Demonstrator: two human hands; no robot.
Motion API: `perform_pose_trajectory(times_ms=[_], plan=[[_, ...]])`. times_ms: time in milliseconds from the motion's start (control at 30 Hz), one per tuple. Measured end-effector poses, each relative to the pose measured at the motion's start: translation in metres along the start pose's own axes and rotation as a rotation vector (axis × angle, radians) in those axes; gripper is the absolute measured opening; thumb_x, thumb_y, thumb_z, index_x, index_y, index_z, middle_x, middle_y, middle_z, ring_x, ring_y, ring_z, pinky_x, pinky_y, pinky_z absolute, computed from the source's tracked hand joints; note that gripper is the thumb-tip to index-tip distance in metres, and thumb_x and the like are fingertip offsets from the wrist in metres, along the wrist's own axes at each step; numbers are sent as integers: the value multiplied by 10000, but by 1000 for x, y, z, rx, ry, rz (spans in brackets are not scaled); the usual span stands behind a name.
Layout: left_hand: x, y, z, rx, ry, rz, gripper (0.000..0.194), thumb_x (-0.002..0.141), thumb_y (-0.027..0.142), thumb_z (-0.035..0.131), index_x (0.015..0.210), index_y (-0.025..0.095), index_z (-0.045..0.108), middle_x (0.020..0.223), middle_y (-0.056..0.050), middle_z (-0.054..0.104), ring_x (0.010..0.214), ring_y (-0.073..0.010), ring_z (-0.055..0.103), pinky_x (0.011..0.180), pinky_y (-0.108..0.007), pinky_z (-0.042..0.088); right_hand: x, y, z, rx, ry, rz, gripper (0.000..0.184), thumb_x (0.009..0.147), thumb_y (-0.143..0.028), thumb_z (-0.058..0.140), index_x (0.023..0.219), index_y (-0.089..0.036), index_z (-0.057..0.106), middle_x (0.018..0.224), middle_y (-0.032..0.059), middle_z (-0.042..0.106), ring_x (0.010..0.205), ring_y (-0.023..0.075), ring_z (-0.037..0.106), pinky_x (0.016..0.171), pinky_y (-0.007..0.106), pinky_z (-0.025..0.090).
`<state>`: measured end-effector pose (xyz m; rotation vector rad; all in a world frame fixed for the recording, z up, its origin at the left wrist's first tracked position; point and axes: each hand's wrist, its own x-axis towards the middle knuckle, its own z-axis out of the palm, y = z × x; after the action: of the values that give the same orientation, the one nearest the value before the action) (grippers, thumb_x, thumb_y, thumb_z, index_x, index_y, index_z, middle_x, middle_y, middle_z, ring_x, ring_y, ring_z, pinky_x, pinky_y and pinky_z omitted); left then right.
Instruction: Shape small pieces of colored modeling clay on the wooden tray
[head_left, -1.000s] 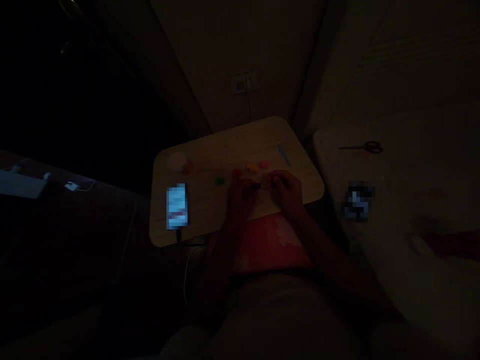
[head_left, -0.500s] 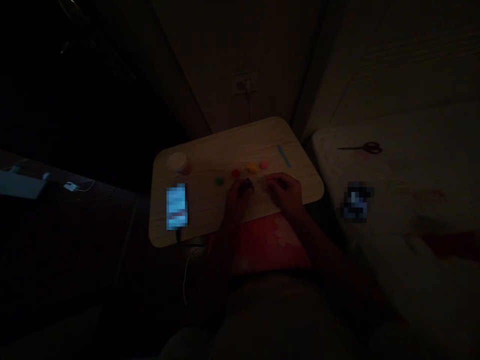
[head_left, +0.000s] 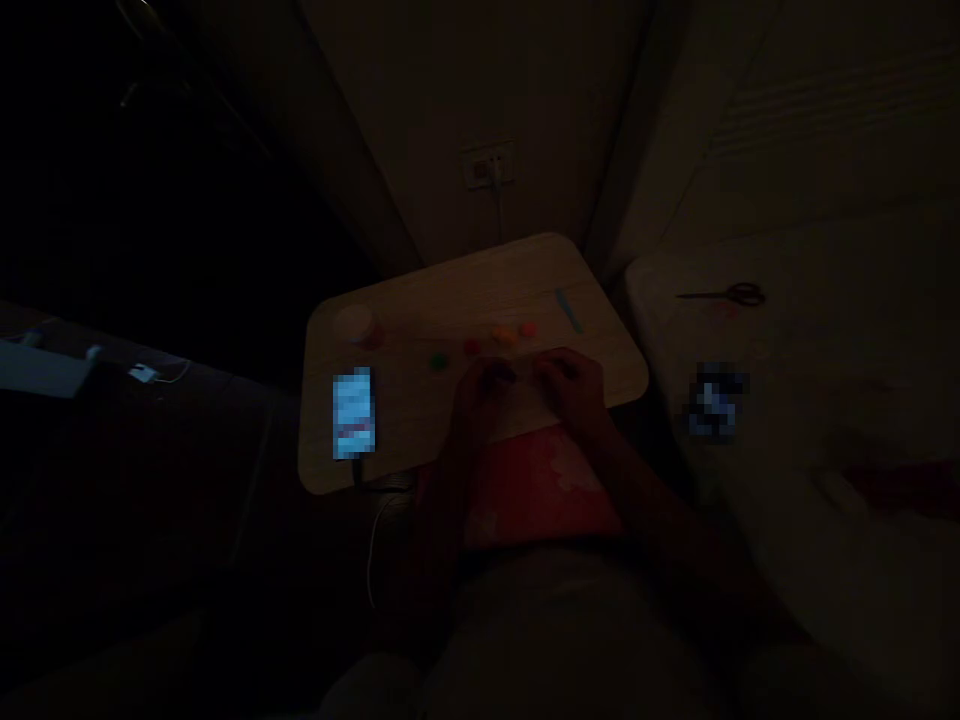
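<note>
In dim light, my left hand (head_left: 476, 392) is over the near part of a small wooden table (head_left: 420, 430), its fingers curled round a small dark lump (head_left: 501, 373). Just to its right, my right hand (head_left: 574, 385) has thumb and fingertips pressed together; what they hold, if anything, is too dark to make out. Beyond the hands lie small coloured lumps: a green one (head_left: 439, 361), a red one (head_left: 472, 346), an orange-yellow one (head_left: 503, 335) and a pink one (head_left: 529, 329). A blue-green strip (head_left: 568, 310) rests farther right.
A lidded tub (head_left: 355, 324) stands at the table's far left, with a lit phone (head_left: 353, 412) and its cable nearer. Scissors (head_left: 726, 295) and a blurred-out object (head_left: 715, 402) lie on the pale surface at right. A wall socket (head_left: 488, 166) holds a plug.
The picture has grown darker. Both hands stay nearly in place, with the right fingertips slightly closer to the left hand. The coloured lumps have not moved.
</note>
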<state>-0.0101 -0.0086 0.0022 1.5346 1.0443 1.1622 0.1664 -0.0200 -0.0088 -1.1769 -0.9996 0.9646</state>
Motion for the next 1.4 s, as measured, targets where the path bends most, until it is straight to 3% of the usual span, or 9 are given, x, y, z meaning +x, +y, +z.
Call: perform_pose_trajectory(times_ms=[200, 300, 500, 767, 900, 1033, 1400], plan=[[0, -1, 0, 22, -12, -20, 370, 900, 560, 692, 1004, 206, 676, 979, -66, 731, 923, -215, 682, 887, -332, 545, -1, -1, -1, -9, -14, -5, 333, 928, -420, 655, 670, -209, 647, 567, -21, 572, 507, 124, 496, 485, 254, 376], [0, -1, 0, 21, -16, -16, 371, 900, 559, 694, 1028, 211, 681, 992, -65, 734, 943, -219, 683, 903, -337, 544, -1, -1, -2, -17, -17, -30, 335, 926, -413, 654, 659, -215, 612, 564, -30, 540, 520, 122, 478, 495, 253, 361], [-2, 1, 0, 36, -40, -8, 347, 929, 561, 667, 988, 220, 679, 976, -57, 718, 919, -209, 669, 882, -327, 537, 1, -2, 1, -35, 40, -70, 164, 751, -337, 819, 795, -230, 703, 749, -2, 690, 666, 156, 607, 616, 276, 497], [-1, 0, 1, 39, -28, 11, 368, 916, 560, 681, 1032, 211, 683, 998, -63, 719, 943, -210, 670, 895, -324, 536, 0, -3, 0, 35, 7, -54, 161, 782, -329, 820, 925, -255, 831, 948, 47, 799, 783, 194, 727, 703, 330, 592], [-1, 0, 1, 21, -23, 9, 334, 908, 533, 692, 997, 212, 684, 986, -60, 717, 931, -209, 674, 888, -327, 538, 0, 0, 1, 96, 36, 0, 274, 767, -356, 842, 1018, -255, 802, 866, 34, 791, 747, 197, 738, 672, 322, 603], [-2, 2, 2, 21, -18, 2, 337, 909, 534, 690, 992, 208, 682, 965, -58, 722, 914, -206, 674, 880, -324, 538, 0, 1, 2, 71, 64, 8, 222, 777, -374, 835, 928, -233, 754, 791, 33, 776, 695, 197, 735, 609, 300, 583], [-1, -4, 0, 47, -7, -5, 336, 920, 521, 685, 1050, 213, 712, 1044, -69, 739, 974, -219, 688, 906, -331, 551, 0, 6, 2, 93, 22, 2, 198, 888, -415, 724, 908, -227, 782, 731, 17, 734, 602, 161, 660, 561, 284, 528]])
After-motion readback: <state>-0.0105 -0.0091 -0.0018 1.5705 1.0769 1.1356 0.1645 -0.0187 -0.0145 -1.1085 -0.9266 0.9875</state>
